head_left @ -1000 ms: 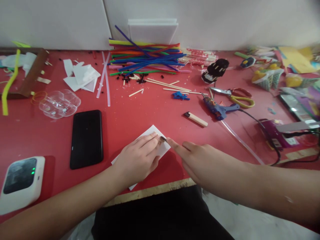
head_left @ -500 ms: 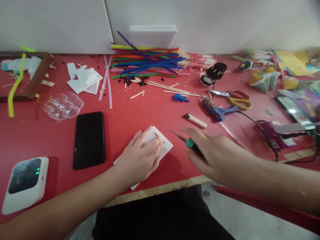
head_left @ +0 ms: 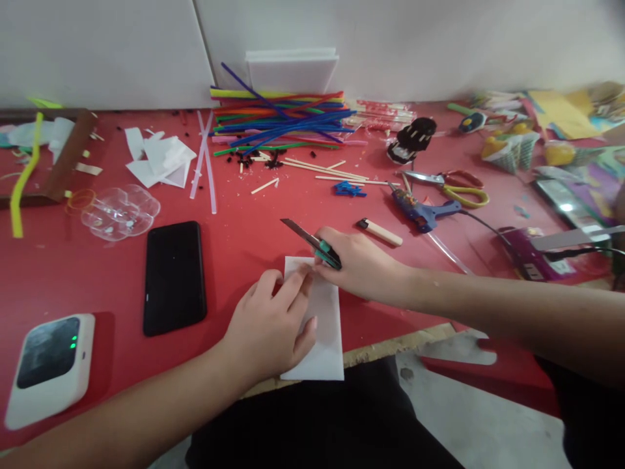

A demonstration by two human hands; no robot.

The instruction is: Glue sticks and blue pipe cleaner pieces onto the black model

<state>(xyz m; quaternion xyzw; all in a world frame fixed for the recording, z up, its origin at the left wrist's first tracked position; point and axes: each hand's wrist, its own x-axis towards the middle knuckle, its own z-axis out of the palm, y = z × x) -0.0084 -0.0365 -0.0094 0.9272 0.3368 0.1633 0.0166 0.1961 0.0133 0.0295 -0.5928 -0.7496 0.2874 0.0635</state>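
A white rectangular sheet [head_left: 325, 326] lies at the table's front edge, its long sides running away from me. My left hand [head_left: 273, 319] rests over its left side, fingers bent down onto it and thumb apart. At the sheet's top, the left fingertips meet my right hand [head_left: 359, 264]; whether a small piece lies between them is hidden. My right hand is closed around a black and green utility knife [head_left: 322, 249]. Its bare blade points up and left, raised above the table. Just beyond the right hand lies a cream lighter [head_left: 383, 232].
A black phone [head_left: 174, 277] and a white device [head_left: 51, 371] lie to the left. Scissors [head_left: 452, 184], a glue gun [head_left: 422, 212] and its cord are at the right. Coloured pipe cleaners [head_left: 288, 120], wooden sticks [head_left: 327, 169] and paper scraps [head_left: 161, 156] lie at the back.
The white sheet has turned from a slant to nearly straight. My right hand has moved left with the knife, reaching the sheet's top by my left fingertips.
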